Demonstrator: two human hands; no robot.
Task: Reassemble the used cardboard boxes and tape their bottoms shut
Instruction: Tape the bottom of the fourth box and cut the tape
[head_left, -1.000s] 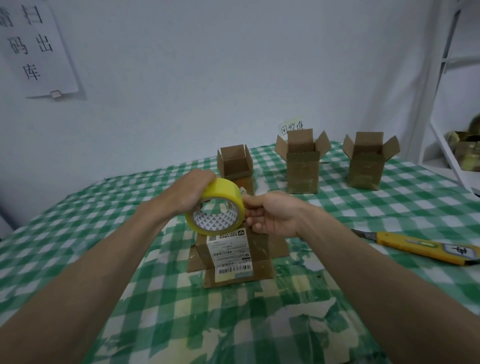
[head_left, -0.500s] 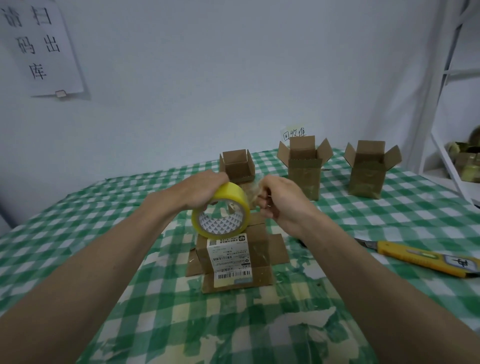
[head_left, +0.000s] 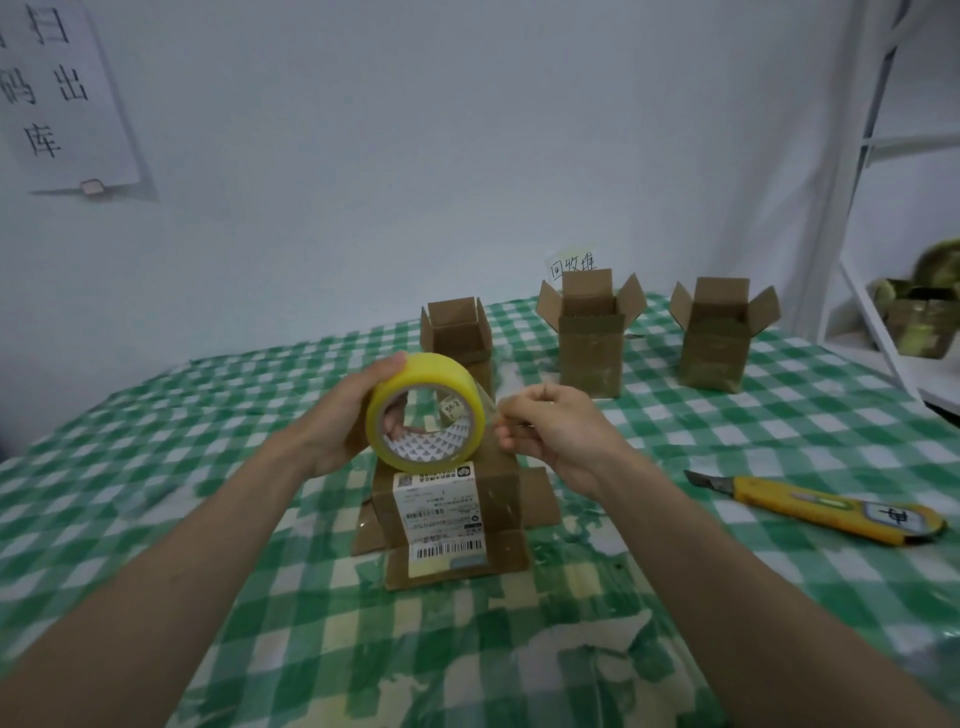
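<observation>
1. Left hand (head_left: 343, 421) wrapped round yellow tape roll (head_left: 423, 415), thumb on top of the outer face, fingertips visible inside the core. Roll held upright above the table, core facing the camera.
2. Right hand (head_left: 558, 434) just right of the roll, fingers curled, thumb and fingertips pinching the clear loose tape end (head_left: 493, 410) peeled off the roll's right edge.
3. Labelled cardboard box (head_left: 452, 514) directly below the roll, standing on the green checked tablecloth (head_left: 208, 415), flaps splayed out at its base, white shipping label on the near face.
4. Three more cardboard boxes upright behind, top flaps open: one behind the roll (head_left: 457, 332), one mid (head_left: 592, 332), one right (head_left: 719, 338).
5. Yellow utility knife (head_left: 826, 506) lying on the cloth well right of the hands, blade tip pointing left.
6. Paper sign (head_left: 57, 93) with handwritten characters on the wall, upper left. White shelf frame (head_left: 852, 208) at right edge.
</observation>
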